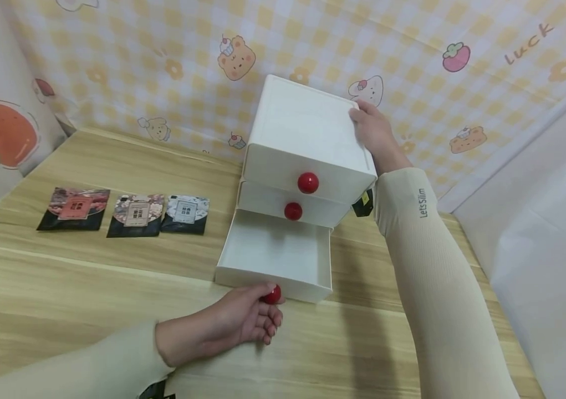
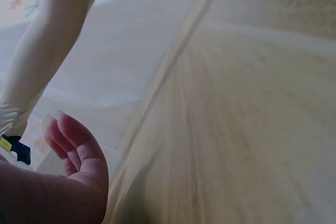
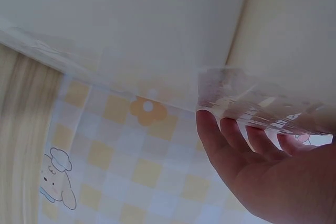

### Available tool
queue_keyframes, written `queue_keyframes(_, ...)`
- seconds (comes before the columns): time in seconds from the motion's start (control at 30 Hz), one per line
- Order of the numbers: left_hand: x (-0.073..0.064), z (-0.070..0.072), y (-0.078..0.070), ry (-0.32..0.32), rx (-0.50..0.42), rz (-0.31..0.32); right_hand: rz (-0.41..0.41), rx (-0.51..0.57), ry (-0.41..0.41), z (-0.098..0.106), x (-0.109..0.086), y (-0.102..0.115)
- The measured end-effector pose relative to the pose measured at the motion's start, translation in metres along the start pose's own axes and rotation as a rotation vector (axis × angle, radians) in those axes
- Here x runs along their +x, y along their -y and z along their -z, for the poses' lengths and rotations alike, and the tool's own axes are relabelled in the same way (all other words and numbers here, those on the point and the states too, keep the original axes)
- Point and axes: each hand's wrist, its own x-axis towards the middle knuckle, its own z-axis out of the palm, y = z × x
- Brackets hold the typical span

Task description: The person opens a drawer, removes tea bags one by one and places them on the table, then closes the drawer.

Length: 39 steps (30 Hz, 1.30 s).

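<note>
A white drawer cabinet (image 1: 307, 124) with round red knobs stands on the wooden table. Its bottom drawer (image 1: 275, 249) is pulled out and holds nothing that I can see. My left hand (image 1: 230, 321) pinches the red knob (image 1: 273, 295) of that drawer between thumb and index finger, the other fingers loosely curled. In the left wrist view the knob is hidden behind the hand (image 2: 79, 166). At the cabinet's back right top edge, my right hand (image 1: 375, 133) grips the casing. The right wrist view has its fingers (image 3: 210, 135) against the cabinet's back edge.
Three flat packets lie in a row left of the cabinet: a dark red one (image 1: 75, 209), a pink one (image 1: 136, 216) and a pale blue-white one (image 1: 185, 214). A yellow checked cloth (image 1: 163, 33) with cartoon prints hangs behind. A white sheet (image 1: 552, 238) borders the table's right side.
</note>
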Motion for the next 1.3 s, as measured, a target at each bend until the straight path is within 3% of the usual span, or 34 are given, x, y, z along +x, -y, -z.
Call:
queue_keyframes(0.7,0.035,0.002,-0.02,-0.059,0.014,-0.034,-0.008,0.015,0.0,0.0,0.002,-0.002)
queue_keyframes(1.3,0.062,0.005,-0.035,-0.183,-0.018,-0.055,-0.023,0.032,0.006,0.0,0.0,0.001)
